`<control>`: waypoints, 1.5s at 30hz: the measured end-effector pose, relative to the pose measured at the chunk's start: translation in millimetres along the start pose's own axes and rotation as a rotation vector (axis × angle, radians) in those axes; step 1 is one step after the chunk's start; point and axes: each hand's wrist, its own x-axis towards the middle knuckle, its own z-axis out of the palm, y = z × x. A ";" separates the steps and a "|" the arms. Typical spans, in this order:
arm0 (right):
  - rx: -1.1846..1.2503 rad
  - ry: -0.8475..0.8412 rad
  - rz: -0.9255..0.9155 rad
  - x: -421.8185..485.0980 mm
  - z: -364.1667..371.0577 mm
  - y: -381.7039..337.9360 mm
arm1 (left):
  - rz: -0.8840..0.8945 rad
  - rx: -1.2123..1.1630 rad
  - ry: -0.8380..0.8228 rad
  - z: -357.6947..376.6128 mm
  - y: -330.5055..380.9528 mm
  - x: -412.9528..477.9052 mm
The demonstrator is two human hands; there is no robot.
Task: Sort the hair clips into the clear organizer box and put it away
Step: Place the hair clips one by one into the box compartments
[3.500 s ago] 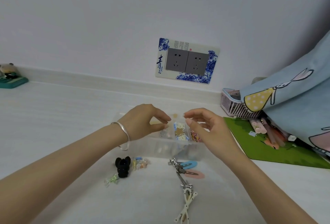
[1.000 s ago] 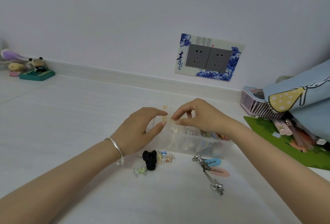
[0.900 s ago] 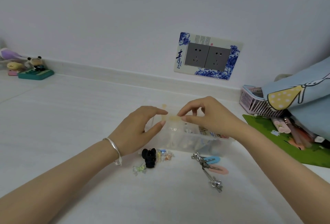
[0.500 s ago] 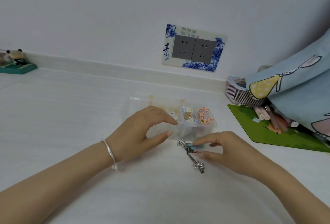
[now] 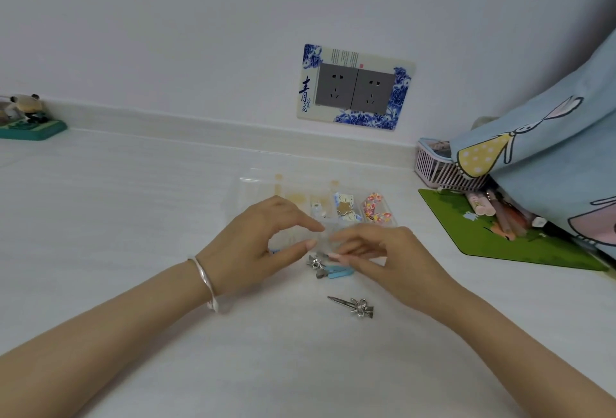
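The clear organizer box [image 5: 253, 189] sits mid-table, and several small clips fill its right-hand compartments [image 5: 376, 212]. My left hand [image 5: 260, 247] curls around the box's front left part, thumb and forefinger spanning its clear front wall. My right hand [image 5: 380, 257] is pinched just in front of the box, with only a pink tip showing at its fingertips. A blue snap clip [image 5: 340, 272] and a silver clip [image 5: 316, 264] lie under the fingertips. Another silver bow clip [image 5: 355, 306] lies alone, nearer to me. The black clip is hidden behind my left hand.
A green mat [image 5: 500, 237] with pens lies at the right, beside a pink basket [image 5: 436, 171] and a blue cartoon-print cloth [image 5: 546, 164]. A wall socket plate [image 5: 355, 87] is behind the box. A small figurine [image 5: 28, 117] stands far left.
My right hand dropped from above the box to the loose clips and now pinches there. One silver bow clip has slid nearer to me, away from the others. My left hand stayed at the box.
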 end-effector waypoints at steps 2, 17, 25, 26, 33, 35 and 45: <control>0.242 0.043 0.036 6.8 -1.8 -8.6 | -0.050 -0.050 0.038 -1.0 0.0 0.6; 0.333 0.191 -0.001 62.1 1.3 -19.3 | -0.424 -0.441 0.185 -32.3 -25.4 41.5; 0.339 0.239 -0.015 57.7 -2.7 4.4 | -0.372 -0.191 -0.067 -21.9 -47.2 54.8; 0.335 0.239 -0.016 57.5 -3.3 5.6 | -0.360 -0.169 -0.092 -22.8 -47.2 56.8; 0.253 0.179 -0.027 49.9 -10.0 0.3 | -0.319 -0.025 -0.264 -21.8 -42.0 64.5; 0.158 0.137 -0.052 42.2 -12.7 -6.3 | -0.301 0.051 -0.264 -21.7 -40.8 63.4; -0.378 -0.165 -0.007 18.9 4.7 -0.8 | -0.261 0.131 -0.095 -34.3 -31.0 19.6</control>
